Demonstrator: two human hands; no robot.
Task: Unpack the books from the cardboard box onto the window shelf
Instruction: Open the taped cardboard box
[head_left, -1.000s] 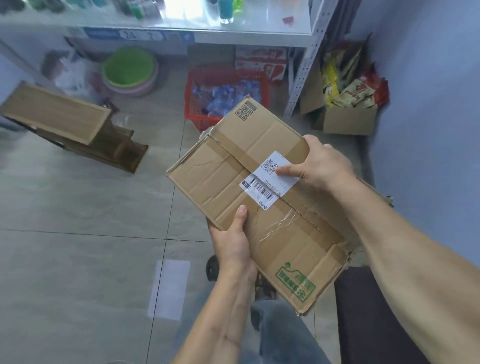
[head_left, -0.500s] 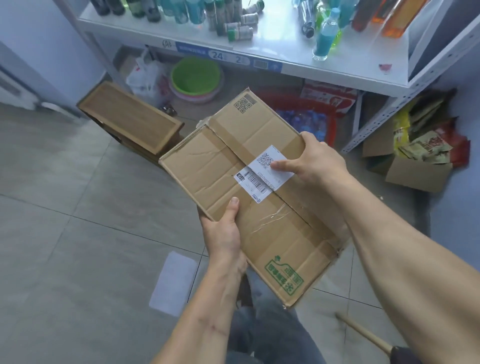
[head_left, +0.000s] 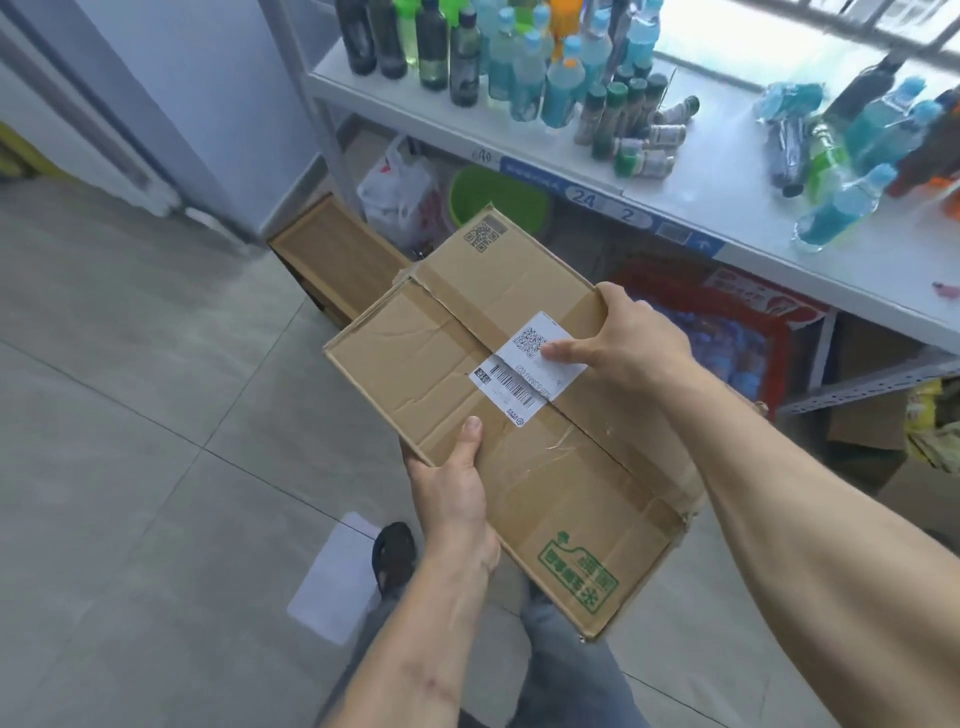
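Note:
I hold a closed brown cardboard box (head_left: 436, 358) in the air in front of me, tilted, with a white barcode label and a green print on its top. My left hand (head_left: 454, 499) grips its near left edge, thumb on top. My right hand (head_left: 631, 338) holds the far right edge, thumb resting on the label. The flaps are taped shut, so no books are visible. The white window shelf (head_left: 727, 176) stands ahead at upper right, just beyond the box.
Many drink bottles (head_left: 524, 67) stand and lie on the shelf. Under it are a green basin (head_left: 498, 195), a white plastic bag (head_left: 400, 192) and a red crate (head_left: 727, 332). A wooden crate (head_left: 332, 254) rests on the tiled floor at left.
The box has stayed in both hands while my view rose and swung left, bringing the shelf top and its bottles into sight. The box is now closer to the shelf.

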